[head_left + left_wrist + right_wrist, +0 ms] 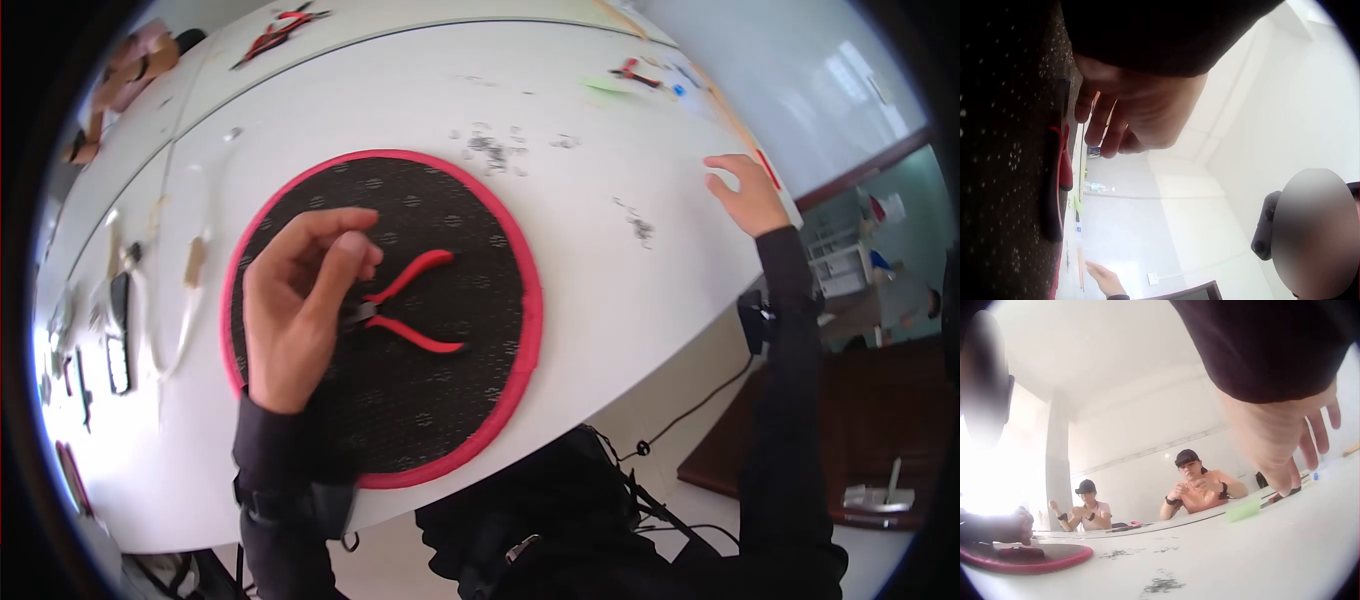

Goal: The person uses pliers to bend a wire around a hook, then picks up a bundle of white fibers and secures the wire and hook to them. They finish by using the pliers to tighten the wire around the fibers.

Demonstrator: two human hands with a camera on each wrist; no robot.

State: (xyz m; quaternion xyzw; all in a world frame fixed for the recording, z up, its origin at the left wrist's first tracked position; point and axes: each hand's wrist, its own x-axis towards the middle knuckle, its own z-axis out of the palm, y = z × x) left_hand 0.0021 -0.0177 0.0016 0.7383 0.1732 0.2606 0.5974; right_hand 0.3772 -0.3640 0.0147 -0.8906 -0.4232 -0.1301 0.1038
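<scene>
The left hand hovers over the left part of a round black mat with a pink rim, its fingers loosely bent and nothing visible in them. Beside it on the mat lie red-handled pliers, handles spread; their head is partly hidden by the hand. The left wrist view shows the fingers hanging apart above the pliers. Far to the right, the right hand is near the table's edge, thumb and fingers apart, holding nothing visible. The right wrist view shows that hand with spread fingers.
Small dark metal pieces lie in piles beyond the mat and to its right. Other pliers and a green sheet lie at the far right, more tools at the back. Two people sit across the table.
</scene>
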